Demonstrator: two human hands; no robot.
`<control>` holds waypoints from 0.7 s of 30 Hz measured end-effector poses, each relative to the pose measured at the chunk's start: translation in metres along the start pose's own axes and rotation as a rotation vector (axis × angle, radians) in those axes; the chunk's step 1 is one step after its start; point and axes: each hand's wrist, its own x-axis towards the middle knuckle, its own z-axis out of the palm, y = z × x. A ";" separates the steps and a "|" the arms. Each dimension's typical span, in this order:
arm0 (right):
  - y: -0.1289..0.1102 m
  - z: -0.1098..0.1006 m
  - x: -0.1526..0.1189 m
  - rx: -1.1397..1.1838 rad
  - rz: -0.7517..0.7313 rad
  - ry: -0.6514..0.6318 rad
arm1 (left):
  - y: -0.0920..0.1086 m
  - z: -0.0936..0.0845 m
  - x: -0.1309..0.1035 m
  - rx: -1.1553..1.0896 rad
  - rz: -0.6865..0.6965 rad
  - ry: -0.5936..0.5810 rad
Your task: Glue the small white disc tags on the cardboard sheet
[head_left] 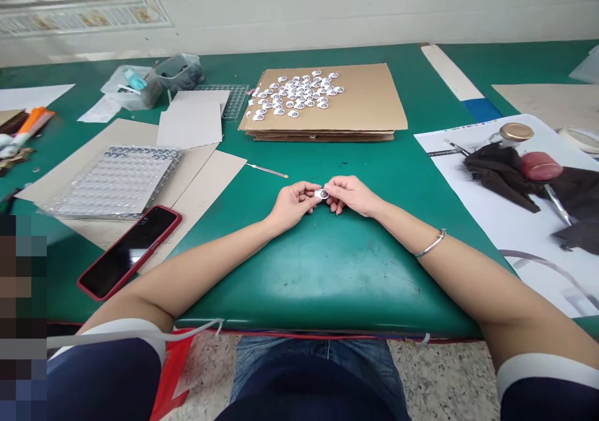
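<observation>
Between both hands, just above the green tabletop, is a small white tag with a dark round mark. My left hand pinches its left end between thumb and fingers. On its right end the fingertips of my right hand are closed too. Many similar small white pieces with dark round marks lie scattered on a stack of brown cardboard sheets beyond my hands. A thin metal tool with a yellowish tip rests on the table to the left of my hands.
At left, a red-cased phone lies beside a clear tray of small compartments on grey card. Plastic bins stand behind. To the right, white paper carries dark cloth, a red pad and a gold-lidded jar.
</observation>
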 end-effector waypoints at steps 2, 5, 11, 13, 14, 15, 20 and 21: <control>-0.001 0.001 -0.001 -0.083 -0.011 -0.005 | 0.000 0.000 0.000 0.006 0.003 -0.003; -0.003 0.003 -0.002 -0.134 -0.011 0.000 | -0.003 -0.002 -0.001 0.098 0.047 -0.003; -0.001 0.003 0.001 -0.142 -0.013 0.000 | -0.005 -0.005 -0.006 0.649 0.461 0.061; 0.000 0.003 0.001 -0.107 -0.028 -0.001 | 0.002 -0.011 -0.005 0.799 0.576 0.012; 0.000 0.003 0.001 -0.085 -0.031 0.000 | 0.007 -0.017 -0.002 0.874 0.612 -0.014; 0.000 0.003 0.001 -0.067 -0.031 0.001 | 0.014 -0.024 0.003 0.948 0.630 -0.033; 0.001 0.001 0.003 -0.048 -0.027 0.019 | 0.050 -0.079 0.060 1.093 0.443 0.262; 0.001 0.001 0.004 -0.043 -0.029 0.018 | 0.053 -0.091 0.075 1.130 0.408 0.319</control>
